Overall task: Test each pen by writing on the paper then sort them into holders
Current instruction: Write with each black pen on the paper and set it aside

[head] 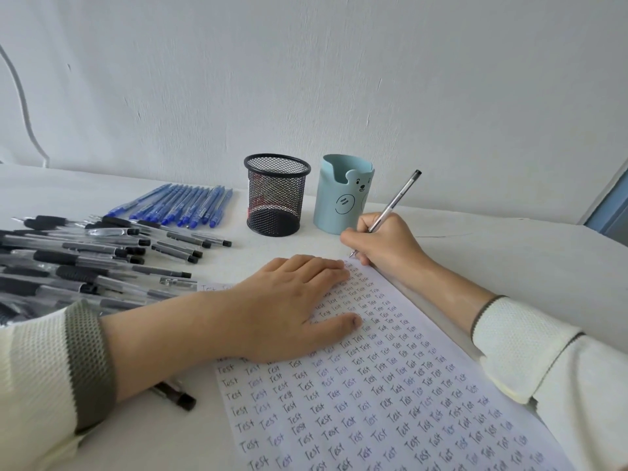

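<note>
At center, the right hand (380, 239), fingers gripping a pen (396, 202), tested it on the paper (390, 385), pinned by the flat, straight-fingered left hand (292, 307). Dropping it into a holder (277, 195) appeared due next.

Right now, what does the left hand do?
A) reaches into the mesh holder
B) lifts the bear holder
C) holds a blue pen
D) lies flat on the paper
D: the left hand rests with straight fingers on the paper, while the right hand grips the pen.
</note>
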Demonstrator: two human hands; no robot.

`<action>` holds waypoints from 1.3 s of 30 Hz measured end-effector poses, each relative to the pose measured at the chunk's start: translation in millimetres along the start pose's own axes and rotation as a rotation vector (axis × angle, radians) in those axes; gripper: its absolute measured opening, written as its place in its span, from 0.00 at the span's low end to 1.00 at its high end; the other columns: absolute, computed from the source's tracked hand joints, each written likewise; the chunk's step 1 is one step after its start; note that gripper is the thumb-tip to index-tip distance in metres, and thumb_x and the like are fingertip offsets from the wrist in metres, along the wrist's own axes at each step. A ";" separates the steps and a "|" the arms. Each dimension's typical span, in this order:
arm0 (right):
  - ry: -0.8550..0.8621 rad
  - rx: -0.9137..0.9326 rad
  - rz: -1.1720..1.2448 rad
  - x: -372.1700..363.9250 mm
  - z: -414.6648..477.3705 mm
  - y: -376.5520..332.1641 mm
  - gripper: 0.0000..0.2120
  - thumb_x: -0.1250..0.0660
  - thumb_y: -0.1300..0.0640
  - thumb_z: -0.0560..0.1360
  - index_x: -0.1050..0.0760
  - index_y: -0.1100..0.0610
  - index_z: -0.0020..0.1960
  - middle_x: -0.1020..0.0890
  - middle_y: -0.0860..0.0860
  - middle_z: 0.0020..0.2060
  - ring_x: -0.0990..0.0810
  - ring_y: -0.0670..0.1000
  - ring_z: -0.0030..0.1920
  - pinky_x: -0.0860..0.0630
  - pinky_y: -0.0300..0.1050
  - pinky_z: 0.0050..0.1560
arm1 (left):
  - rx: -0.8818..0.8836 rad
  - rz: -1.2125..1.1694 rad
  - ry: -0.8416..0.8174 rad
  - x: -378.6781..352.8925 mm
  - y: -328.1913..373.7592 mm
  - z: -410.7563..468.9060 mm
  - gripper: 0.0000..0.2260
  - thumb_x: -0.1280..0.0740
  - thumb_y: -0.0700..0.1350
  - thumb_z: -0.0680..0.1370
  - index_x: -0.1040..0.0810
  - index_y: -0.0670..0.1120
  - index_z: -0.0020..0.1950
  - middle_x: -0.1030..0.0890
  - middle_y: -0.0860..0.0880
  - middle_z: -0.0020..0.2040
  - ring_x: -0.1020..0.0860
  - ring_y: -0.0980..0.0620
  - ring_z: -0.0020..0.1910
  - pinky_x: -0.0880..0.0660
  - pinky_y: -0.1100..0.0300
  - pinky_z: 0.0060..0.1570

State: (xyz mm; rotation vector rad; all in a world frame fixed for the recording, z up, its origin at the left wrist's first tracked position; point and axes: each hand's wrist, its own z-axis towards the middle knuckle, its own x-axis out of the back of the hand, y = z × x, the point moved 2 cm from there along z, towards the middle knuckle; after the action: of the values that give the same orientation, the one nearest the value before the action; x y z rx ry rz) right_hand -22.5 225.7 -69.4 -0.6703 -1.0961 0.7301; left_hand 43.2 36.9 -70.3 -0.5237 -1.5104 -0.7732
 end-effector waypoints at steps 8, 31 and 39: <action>-0.009 -0.006 -0.044 -2.6 -0.2 -0.9 0.11 0.32 0.52 0.60 0.33 0.52 0.24 0.27 0.48 0.19 0.28 0.46 0.22 0.22 0.53 0.43 | 0.004 -0.003 -0.008 -0.5 0.1 -0.4 0.35 0.56 0.71 0.76 0.50 0.56 0.80 0.48 0.62 0.78 0.51 0.63 0.76 0.53 0.59 0.76; -0.016 0.013 0.054 0.7 -0.6 -2.3 0.18 0.31 0.64 0.68 0.36 0.56 0.26 0.30 0.51 0.18 0.32 0.47 0.21 0.30 0.38 0.30 | 0.005 0.005 -0.022 -0.2 -0.4 0.7 0.35 0.57 0.72 0.76 0.51 0.57 0.80 0.49 0.62 0.78 0.51 0.63 0.76 0.52 0.57 0.76; -0.006 0.025 0.053 0.9 -1.7 -3.4 0.18 0.31 0.64 0.68 0.36 0.55 0.25 0.29 0.52 0.18 0.32 0.48 0.22 0.29 0.40 0.32 | 0.007 0.003 -0.021 -0.6 -0.3 1.2 0.35 0.56 0.72 0.76 0.51 0.57 0.79 0.49 0.62 0.78 0.51 0.62 0.76 0.52 0.58 0.76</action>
State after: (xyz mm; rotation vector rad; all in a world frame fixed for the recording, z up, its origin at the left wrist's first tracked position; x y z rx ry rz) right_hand -20.0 224.2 -66.8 -0.6780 -1.0761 0.7904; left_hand 42.3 37.6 -70.9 -0.5301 -1.5313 -0.7620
